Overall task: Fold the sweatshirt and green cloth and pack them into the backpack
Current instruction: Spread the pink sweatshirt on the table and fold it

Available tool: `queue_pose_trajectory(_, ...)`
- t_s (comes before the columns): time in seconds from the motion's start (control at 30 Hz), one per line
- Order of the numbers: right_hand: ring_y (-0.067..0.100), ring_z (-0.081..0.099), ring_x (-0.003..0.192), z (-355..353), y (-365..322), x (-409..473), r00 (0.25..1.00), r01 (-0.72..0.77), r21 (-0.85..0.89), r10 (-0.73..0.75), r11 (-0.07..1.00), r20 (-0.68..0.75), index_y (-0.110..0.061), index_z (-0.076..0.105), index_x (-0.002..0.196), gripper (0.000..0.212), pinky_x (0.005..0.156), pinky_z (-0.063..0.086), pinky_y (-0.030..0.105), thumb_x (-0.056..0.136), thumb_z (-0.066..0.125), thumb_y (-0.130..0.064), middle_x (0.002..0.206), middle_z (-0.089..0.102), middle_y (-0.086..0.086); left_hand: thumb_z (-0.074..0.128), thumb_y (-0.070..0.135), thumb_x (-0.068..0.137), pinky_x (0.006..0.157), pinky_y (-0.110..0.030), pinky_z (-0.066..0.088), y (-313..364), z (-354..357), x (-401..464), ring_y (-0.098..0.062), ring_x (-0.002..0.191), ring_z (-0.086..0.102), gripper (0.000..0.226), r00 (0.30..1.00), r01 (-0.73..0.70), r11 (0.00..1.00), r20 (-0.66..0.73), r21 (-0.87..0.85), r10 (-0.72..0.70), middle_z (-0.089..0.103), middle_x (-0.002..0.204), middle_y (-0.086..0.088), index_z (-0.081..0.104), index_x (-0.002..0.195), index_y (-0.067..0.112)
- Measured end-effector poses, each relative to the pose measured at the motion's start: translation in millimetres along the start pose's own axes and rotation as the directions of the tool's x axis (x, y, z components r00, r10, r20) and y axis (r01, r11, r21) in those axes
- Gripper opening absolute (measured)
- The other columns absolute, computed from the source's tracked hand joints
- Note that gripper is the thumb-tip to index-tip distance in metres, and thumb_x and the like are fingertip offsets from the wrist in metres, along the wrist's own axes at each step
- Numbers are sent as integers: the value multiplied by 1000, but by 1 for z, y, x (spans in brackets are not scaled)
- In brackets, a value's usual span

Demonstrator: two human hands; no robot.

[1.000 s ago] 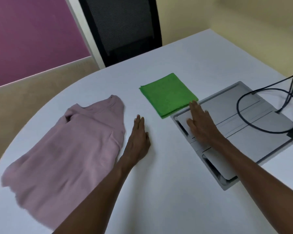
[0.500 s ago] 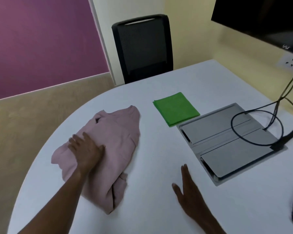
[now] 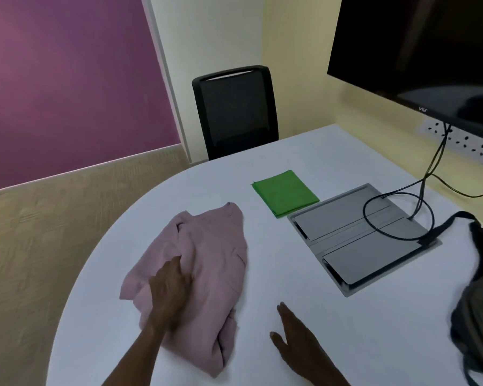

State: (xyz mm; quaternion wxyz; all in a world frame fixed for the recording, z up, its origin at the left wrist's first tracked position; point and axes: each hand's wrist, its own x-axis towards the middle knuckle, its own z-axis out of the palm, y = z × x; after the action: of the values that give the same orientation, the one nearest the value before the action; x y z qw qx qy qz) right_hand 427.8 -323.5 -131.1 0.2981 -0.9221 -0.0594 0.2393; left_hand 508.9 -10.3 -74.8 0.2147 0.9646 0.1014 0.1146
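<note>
The pink sweatshirt (image 3: 198, 271) lies bunched at about eight o'clock on the white table (image 3: 290, 288), half rolled over itself, with a thick doubled edge toward the near side. The left hand (image 3: 170, 291) lies on top of it, fingers bent into the fabric near a raised crease; whether it pinches that crease or only presses it down I cannot tell. My guess is that it pins the garment so the folds can be gathered or straightened. The right hand (image 3: 296, 341) rests flat at six o'clock, fingers straight and holding nothing, just beside the sweatshirt's near edge, probably poised to help with the next fold.

The green cloth (image 3: 285, 193) sits at twelve o'clock, already a neat flat square with layered edges, so the folding left seems to be the sweatshirt alone. The backpack (image 3: 474, 307), dark, slack and soft-sided, slumps at three o'clock with a strap (image 3: 452, 221) trailing toward the centre; its opening is not visible.

The sweatshirt looks like thick, matt fleece that holds soft lumps; the cloth is thinner, finely napped. Set into the table at two o'clock is a grey metal cable hatch (image 3: 357, 240), smooth and hard, with black cables (image 3: 427, 174) looping across it
</note>
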Motion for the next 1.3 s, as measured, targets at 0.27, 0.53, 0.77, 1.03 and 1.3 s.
queue_pose_trajectory(0.27, 16, 25, 149, 22, -22, -32, 998, 53, -96, -55, 994, -15, -13, 18, 156, 130, 119, 18, 27, 58, -17, -90, 163, 18, -1, 52, 40, 76, 59, -35, 47, 2, 3, -86, -27, 67, 63, 43, 986, -133, 990, 92, -39, 136, 65, 77, 0, 68, 106, 13)
queue_pose_trajectory(0.53, 25, 68, 77, 24, 4, -56, 963, 31, -39, -41, 999, -267, -9, 70, 84, 43, 67, 51, 28, 83, 41, -41, 81, 71, 7, 55, 46, 85, 60, -31, 43, -12, -4, -149, -13, 71, 59, 34, 926, -315, 938, 170, -147, 338, 66, 87, 12, 68, 108, 25)
queue_pose_trajectory(0.77, 34, 50, 125, 0, 15, -59, 869, -338, 260, 406, 904, -282, -3, 45, 140, 59, 103, 43, 43, 89, 64, -24, 135, 53, 18, 72, 43, 75, 74, -31, 51, -33, -18, -163, -7, 87, 63, 39, 842, -346, 907, 348, -239, 413, 67, 102, 20, 66, 112, 32)
queue_pose_trajectory(1.03, 33, 43, 135, -18, 52, -60, 840, -474, 357, 534, 805, -90, -16, 34, 149, 91, 109, 39, 50, 66, 68, -26, 143, 51, 10, 69, 64, 78, 75, -17, 46, 2, -49, -145, 0, 86, 60, 32, 756, -83, 965, 615, -250, 224, 65, 92, 15, 68, 89, 33)
queue_pose_trajectory(1.3, 11, 48, 56, -49, 11, -83, 892, -151, 359, 284, 921, -353, -9, 56, 59, 26, 48, 33, 21, 64, 80, -19, 55, 53, -6, 65, 36, 91, 71, -28, 53, 86, -40, -140, -1, 75, 63, 16, 903, 23, 946, 413, -323, 119, 70, 80, 13, 71, 82, 24)
